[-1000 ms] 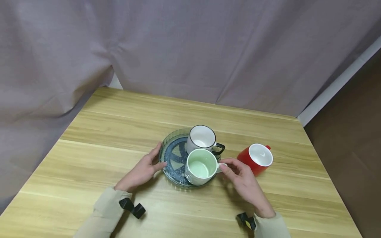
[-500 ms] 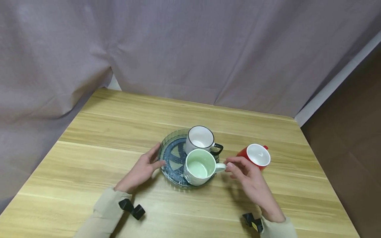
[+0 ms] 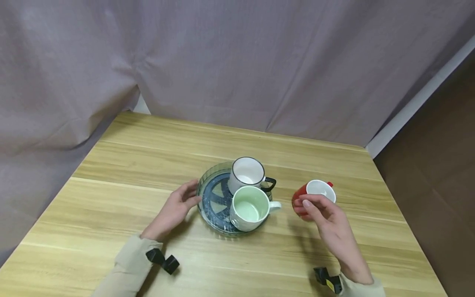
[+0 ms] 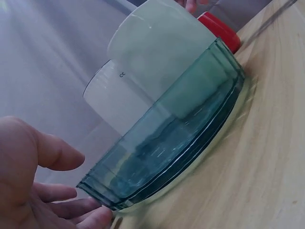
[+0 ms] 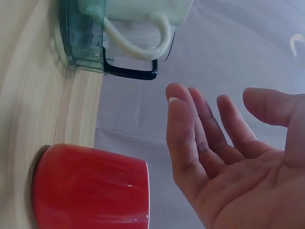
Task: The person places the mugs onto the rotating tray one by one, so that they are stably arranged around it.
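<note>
A round clear glass dish (image 3: 217, 206) with a blue-patterned base holds two mugs. The pale green mug (image 3: 250, 207) stands at its front right, handle pointing right. Behind it is the white mug (image 3: 247, 173) with a black rim and black handle. At the dish's left rim is my left hand (image 3: 174, 210), thumb and fingers loosely spread; in the left wrist view its fingertips lie against or very close to the glass. My right hand (image 3: 330, 222) hovers in front of the red mug (image 3: 301, 194), partly hiding it. Nothing is in that hand, and its fingers are loosely bent.
The wooden table (image 3: 148, 156) carries the dish and the red mug, which stands to the dish's right. A grey curtain (image 3: 208, 62) hangs behind the back edge. A brown panel (image 3: 438, 165) rises at the right side.
My right hand has let go of the green mug's handle and moved right, toward the red mug. My left thumb has drawn back slightly from over the dish's rim. The mugs in the dish stay there.
</note>
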Tool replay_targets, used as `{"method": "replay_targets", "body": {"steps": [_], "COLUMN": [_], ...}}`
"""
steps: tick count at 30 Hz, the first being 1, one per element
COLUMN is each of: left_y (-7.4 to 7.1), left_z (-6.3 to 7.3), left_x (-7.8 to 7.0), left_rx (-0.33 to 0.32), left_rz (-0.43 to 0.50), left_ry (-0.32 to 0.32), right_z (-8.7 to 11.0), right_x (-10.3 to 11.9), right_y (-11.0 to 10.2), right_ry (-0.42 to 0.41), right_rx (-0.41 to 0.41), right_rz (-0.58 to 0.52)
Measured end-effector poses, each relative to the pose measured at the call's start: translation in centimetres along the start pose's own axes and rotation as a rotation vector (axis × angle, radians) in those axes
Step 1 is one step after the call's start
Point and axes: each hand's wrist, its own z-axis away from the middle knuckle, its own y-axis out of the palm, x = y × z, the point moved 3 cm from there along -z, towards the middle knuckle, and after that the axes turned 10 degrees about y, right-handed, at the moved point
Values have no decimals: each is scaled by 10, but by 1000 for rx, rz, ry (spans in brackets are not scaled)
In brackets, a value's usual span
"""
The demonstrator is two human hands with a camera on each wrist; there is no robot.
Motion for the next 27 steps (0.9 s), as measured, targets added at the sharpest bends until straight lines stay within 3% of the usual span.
{"method": "replay_targets", "body": {"steps": [9, 20, 27], "left_y": [-6, -10, -10], "left_z": [0, -3, -3], "left_x": [2, 2, 2], "left_rx": [-52, -134, -115], "left_rz": [-6, -27, 54], "left_ry": [-33, -44, -29], "right_z": [4, 5, 5], "right_x": [2, -1, -5], "right_y": [-8, -18, -21], "right_ry": [13, 15, 15], "right_rx": [-63, -92, -107], "right_rz": [-11, -163, -193]}}
